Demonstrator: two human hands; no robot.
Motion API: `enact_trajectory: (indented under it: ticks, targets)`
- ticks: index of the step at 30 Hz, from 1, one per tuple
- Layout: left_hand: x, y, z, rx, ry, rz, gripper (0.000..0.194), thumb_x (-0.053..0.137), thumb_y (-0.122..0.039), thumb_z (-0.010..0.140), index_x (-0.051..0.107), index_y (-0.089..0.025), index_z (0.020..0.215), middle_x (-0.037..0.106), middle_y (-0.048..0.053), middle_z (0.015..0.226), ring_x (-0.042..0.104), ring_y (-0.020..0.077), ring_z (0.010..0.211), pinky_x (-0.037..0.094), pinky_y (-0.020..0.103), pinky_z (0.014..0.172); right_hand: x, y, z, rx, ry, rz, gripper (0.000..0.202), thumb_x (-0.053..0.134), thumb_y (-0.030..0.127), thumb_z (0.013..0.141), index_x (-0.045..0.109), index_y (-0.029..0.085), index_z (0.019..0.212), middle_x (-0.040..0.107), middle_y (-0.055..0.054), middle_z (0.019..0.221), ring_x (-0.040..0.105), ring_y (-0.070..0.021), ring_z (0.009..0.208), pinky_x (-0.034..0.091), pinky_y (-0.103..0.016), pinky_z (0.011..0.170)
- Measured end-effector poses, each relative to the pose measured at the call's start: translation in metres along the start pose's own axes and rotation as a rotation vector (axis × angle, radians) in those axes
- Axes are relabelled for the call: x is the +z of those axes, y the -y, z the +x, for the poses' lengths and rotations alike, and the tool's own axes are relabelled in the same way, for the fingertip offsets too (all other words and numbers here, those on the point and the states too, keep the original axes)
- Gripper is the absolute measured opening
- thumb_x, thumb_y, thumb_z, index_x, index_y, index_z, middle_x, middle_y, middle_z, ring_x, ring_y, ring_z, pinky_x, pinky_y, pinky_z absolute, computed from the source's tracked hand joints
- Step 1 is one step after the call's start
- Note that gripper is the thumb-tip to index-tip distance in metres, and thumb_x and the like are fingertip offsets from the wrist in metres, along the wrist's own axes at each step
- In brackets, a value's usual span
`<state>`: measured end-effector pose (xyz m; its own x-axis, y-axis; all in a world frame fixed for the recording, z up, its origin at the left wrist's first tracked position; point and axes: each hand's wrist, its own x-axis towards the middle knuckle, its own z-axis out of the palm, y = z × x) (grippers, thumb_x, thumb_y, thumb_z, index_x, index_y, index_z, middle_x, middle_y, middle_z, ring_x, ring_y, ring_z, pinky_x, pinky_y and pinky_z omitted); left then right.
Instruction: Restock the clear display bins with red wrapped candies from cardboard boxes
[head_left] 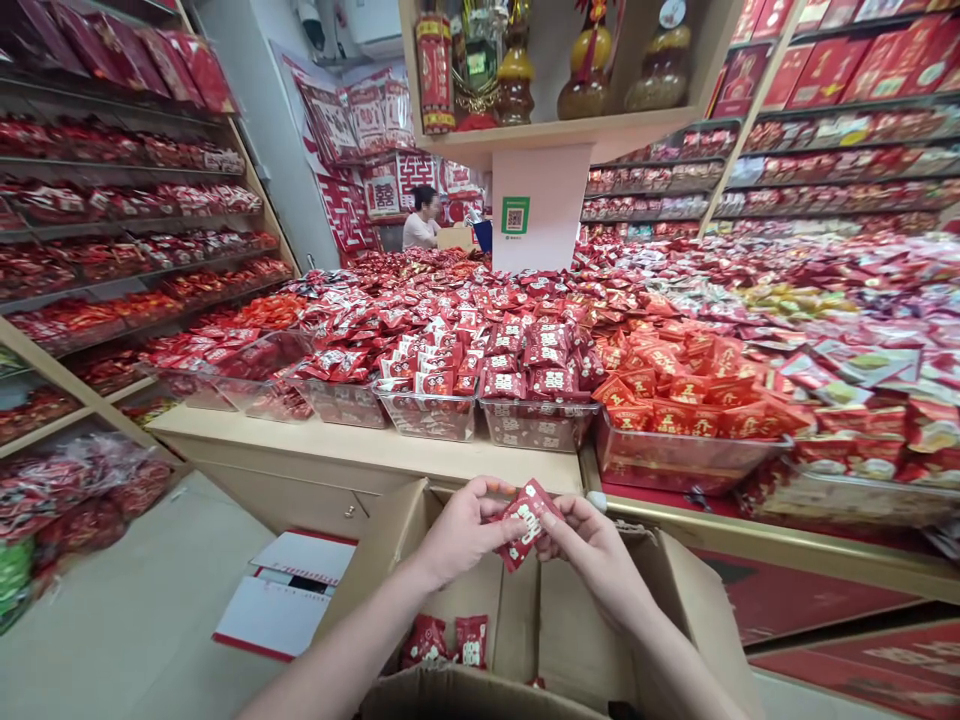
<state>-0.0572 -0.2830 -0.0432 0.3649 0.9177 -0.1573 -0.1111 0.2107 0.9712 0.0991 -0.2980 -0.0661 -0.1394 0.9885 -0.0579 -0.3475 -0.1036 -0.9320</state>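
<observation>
Between my two hands is a small dark red candy packet (525, 524) with white printing, held up over an open cardboard box (694, 610). My left hand (469, 530) pinches its left side, the thumb lying across the front. At the right edge, my right hand (589, 545) grips the same packet between thumb and fingers. Down in the box lie two similar packets, one red packet (472, 640) showing white print and another (426, 640) partly covered by the flap. Just beyond my hands, a clear bin (536, 425) is heaped with matching dark red packets.
A wooden counter (360, 460) carries several clear bins of red and orange packets. Left of the box, a white and red booklet (281, 595) lies on the floor. Stocked shelves (127, 220) stand at left. A person (421, 220) sits at the back. A display shelf (555, 135) overhangs the counter.
</observation>
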Motion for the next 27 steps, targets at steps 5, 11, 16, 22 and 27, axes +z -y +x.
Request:
enact_trajectory:
  ticks: [5,11,16,22,27]
  targets:
    - [-0.016,-0.021,0.020,0.085,-0.118,0.165,0.042,0.069,-0.034,0.064,0.046,-0.017,0.096,0.064,0.002,0.075,0.059,0.0123,0.063,0.043,0.023,0.057,0.006,0.001,0.014,0.053,-0.073,0.122,0.030,0.066,0.042,0.066,0.052,0.015,0.071,0.060,-0.001,0.066,0.055,-0.0104,0.057,0.046,-0.024,0.055]
    - [-0.062,-0.094,0.113,0.442,-0.385,0.591,0.034,0.067,-0.038,0.062,0.052,-0.015,0.081,0.058,0.000,0.074,0.053,0.0100,0.065,0.042,0.022,0.060,-0.005,0.002,0.015,0.096,-0.039,-0.033,0.030,0.064,0.043,0.068,0.054,0.015,0.069,0.059,-0.001,0.068,0.052,-0.0093,0.057,0.042,-0.022,0.054]
    - [-0.085,-0.125,0.182,0.439,-0.319,0.767,0.030,0.068,-0.039,0.058,0.059,-0.013,0.070,0.058,-0.001,0.062,0.050,0.0102,0.055,0.040,0.023,0.056,-0.028,-0.011,0.008,0.133,-0.058,-0.075,0.033,0.064,0.047,0.066,0.052,0.015,0.065,0.056,0.001,0.061,0.049,-0.0090,0.053,0.040,-0.022,0.052]
    - [-0.077,-0.127,0.199,0.466,-0.279,1.016,0.030,0.065,-0.038,0.062,0.064,-0.014,0.079,0.064,0.005,0.075,0.056,0.0167,0.066,0.044,0.029,0.064,-0.048,-0.035,0.002,0.164,-0.144,-0.091,0.038,0.065,0.050,0.062,0.051,0.015,0.060,0.054,0.000,0.058,0.046,-0.0076,0.049,0.035,-0.021,0.046]
    - [-0.068,-0.123,0.199,0.567,-0.305,1.226,0.030,0.055,-0.030,0.073,0.062,-0.014,0.097,0.057,0.011,0.110,0.048,0.0254,0.105,0.033,0.039,0.094,-0.056,-0.049,-0.001,0.213,-0.125,-0.120,0.040,0.064,0.053,0.060,0.049,0.015,0.060,0.054,0.000,0.060,0.047,-0.0081,0.049,0.035,-0.020,0.045]
